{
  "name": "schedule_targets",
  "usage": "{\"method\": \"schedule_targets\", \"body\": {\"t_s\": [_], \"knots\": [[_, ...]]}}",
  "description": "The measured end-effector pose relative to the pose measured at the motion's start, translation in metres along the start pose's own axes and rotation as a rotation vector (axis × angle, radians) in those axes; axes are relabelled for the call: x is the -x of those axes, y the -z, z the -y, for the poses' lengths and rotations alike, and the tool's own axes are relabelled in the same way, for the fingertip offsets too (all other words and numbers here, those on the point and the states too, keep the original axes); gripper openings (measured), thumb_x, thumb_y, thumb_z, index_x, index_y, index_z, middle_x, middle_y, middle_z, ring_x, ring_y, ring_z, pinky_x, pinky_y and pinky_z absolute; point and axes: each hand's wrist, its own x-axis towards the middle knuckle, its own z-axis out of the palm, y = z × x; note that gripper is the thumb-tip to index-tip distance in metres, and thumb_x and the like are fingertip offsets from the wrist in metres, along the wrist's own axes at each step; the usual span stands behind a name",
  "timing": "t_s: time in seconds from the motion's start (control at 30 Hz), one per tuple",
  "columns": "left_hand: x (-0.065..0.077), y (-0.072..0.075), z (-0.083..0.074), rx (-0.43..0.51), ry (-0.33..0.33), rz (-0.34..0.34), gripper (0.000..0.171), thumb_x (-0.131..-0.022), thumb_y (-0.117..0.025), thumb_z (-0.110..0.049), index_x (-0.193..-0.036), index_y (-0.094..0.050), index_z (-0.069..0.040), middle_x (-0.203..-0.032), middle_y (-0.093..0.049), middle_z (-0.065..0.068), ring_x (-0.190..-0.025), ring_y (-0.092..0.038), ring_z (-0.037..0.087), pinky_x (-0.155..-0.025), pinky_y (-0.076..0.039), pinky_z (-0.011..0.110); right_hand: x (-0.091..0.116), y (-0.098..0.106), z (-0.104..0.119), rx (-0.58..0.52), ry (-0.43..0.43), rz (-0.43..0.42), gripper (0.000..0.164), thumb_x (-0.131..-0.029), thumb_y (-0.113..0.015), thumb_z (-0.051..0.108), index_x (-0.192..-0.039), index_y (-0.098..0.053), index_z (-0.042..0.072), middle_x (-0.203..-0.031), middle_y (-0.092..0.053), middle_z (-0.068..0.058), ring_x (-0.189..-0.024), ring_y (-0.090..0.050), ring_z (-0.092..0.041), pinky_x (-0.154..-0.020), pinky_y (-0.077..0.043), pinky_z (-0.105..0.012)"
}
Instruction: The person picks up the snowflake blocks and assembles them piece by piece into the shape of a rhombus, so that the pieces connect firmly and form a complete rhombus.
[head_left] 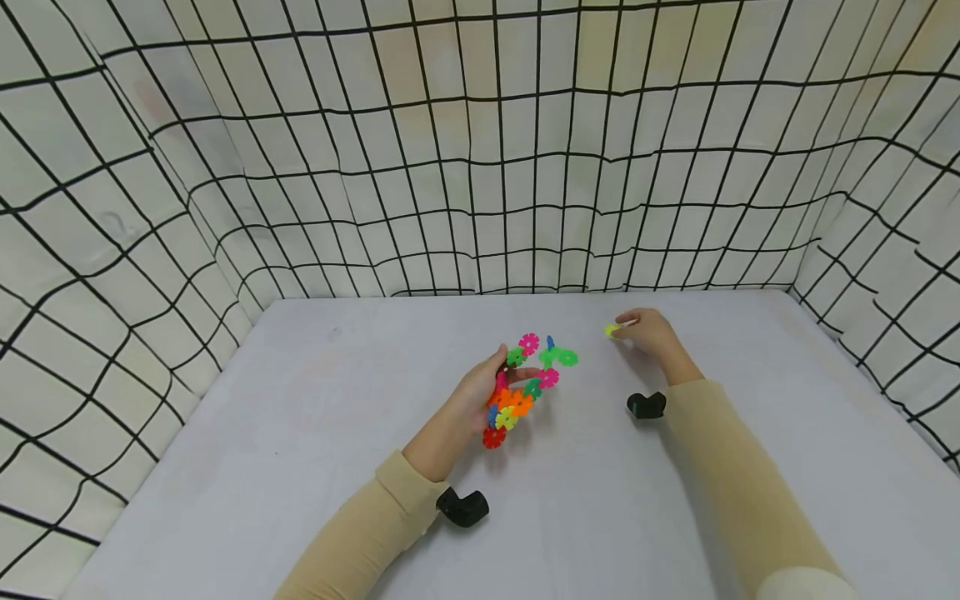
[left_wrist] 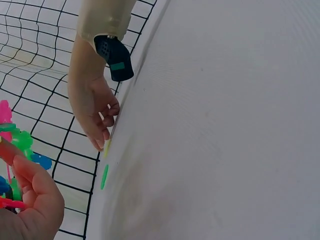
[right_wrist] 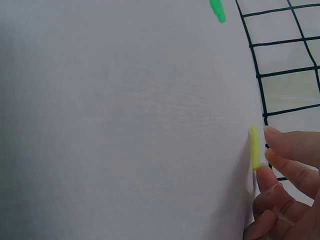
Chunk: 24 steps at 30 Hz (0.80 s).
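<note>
My left hand [head_left: 480, 387] holds a cluster of linked flower-shaped plastic discs [head_left: 520, 402] in pink, orange, yellow, green, blue and red. Its thumb points up at the back, and one finger reaches across behind the pieces. Farther right, near the far edge of the table, my right hand [head_left: 649, 333] pinches a yellow flower-shaped disc [right_wrist: 253, 147] by its edge. Thumb tip and disc overlap in the right wrist view, low over the white surface. A loose green disc [left_wrist: 104, 176] lies on the table between the two hands, close to the yellow one.
The white table [head_left: 300, 400] is bordered at the back and sides by black netting [head_left: 517, 183] in front of pale walls. A black wrist device [head_left: 462, 507] is on the left wrist, and another black device [head_left: 647, 406] on the right.
</note>
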Motion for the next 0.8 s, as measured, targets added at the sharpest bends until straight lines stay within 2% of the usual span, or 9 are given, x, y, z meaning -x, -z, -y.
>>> {"method": "schedule_targets", "body": {"t_s": [0.07, 0.17, 0.27, 0.4, 0.6, 0.7, 0.8], "knots": [[0.000, -0.001, 0.001, -0.029, -0.006, -0.015, 0.045, -0.111, -0.039, -0.043, -0.124, -0.055, -0.002, -0.105, -0.070, 0.001, -0.087, -0.067, 0.011, -0.072, -0.057, 0.023, -0.001, -0.001, -0.001, 0.036, -0.017, 0.002, 0.045, -0.099, -0.063, 0.017, -0.138, -0.055, -0.006, -0.138, -0.055, -0.029, -0.120, -0.055, -0.040, -0.100, -0.045, -0.048], [0.000, -0.001, 0.001, -0.061, -0.018, -0.028, 0.049, -0.110, -0.041, -0.045, -0.125, -0.057, -0.001, -0.104, -0.069, 0.002, -0.088, -0.065, 0.012, -0.071, -0.057, 0.023, -0.002, -0.003, -0.001, 0.071, -0.028, -0.009, 0.044, -0.098, -0.065, 0.016, -0.135, -0.057, -0.006, -0.135, -0.056, -0.028, -0.115, -0.056, -0.037, -0.095, -0.047, -0.046], [0.000, -0.001, 0.001, -0.080, -0.014, -0.031, 0.059, -0.108, -0.041, -0.052, -0.138, -0.055, -0.002, -0.108, -0.070, 0.001, -0.092, -0.064, 0.014, -0.069, -0.056, 0.022, -0.003, -0.004, -0.002, 0.077, -0.028, -0.018, 0.043, -0.098, -0.067, 0.015, -0.133, -0.054, -0.008, -0.135, -0.054, -0.029, -0.117, -0.055, -0.039, -0.098, -0.046, -0.048], [0.000, -0.001, 0.000, -0.097, -0.007, -0.039, 0.062, -0.106, -0.045, -0.055, -0.144, -0.055, -0.007, -0.119, -0.072, 0.002, -0.104, -0.062, 0.019, -0.069, -0.056, 0.023, -0.002, -0.005, -0.002, 0.055, -0.040, -0.017, 0.043, -0.097, -0.069, 0.014, -0.130, -0.050, -0.007, -0.131, -0.053, -0.028, -0.113, -0.054, -0.038, -0.095, -0.046, -0.047], [0.001, -0.004, 0.000, -0.079, -0.007, -0.056, 0.056, -0.105, -0.051, -0.052, -0.135, -0.064, -0.007, -0.125, -0.071, 0.002, -0.113, -0.060, 0.023, -0.076, -0.056, 0.026, 0.000, -0.006, 0.000, 0.032, -0.035, -0.022, 0.043, -0.098, -0.067, 0.014, -0.132, -0.048, -0.006, -0.115, -0.059, -0.020, -0.094, -0.055, -0.026, -0.078, -0.046, -0.034], [0.001, -0.004, 0.000, -0.072, -0.028, -0.065, 0.054, -0.105, -0.053, -0.051, -0.132, -0.066, -0.006, -0.124, -0.071, 0.003, -0.117, -0.057, 0.025, -0.081, -0.057, 0.028, 0.001, -0.007, 0.004, -0.016, -0.002, -0.041, 0.040, -0.101, -0.061, 0.014, -0.134, -0.050, -0.006, -0.112, -0.066, -0.020, -0.086, -0.057, -0.019, -0.073, -0.045, -0.029], [0.001, -0.003, 0.000, -0.070, -0.037, -0.071, 0.051, -0.106, -0.053, -0.049, -0.133, -0.065, -0.008, -0.123, -0.072, 0.003, -0.117, -0.057, 0.027, -0.082, -0.057, 0.029, 0.006, -0.008, 0.013, -0.082, 0.057, -0.056, 0.036, -0.106, -0.055, 0.017, -0.134, -0.054, -0.006, -0.117, -0.070, -0.021, -0.081, -0.057, -0.016, -0.072, -0.043, -0.029]]}}
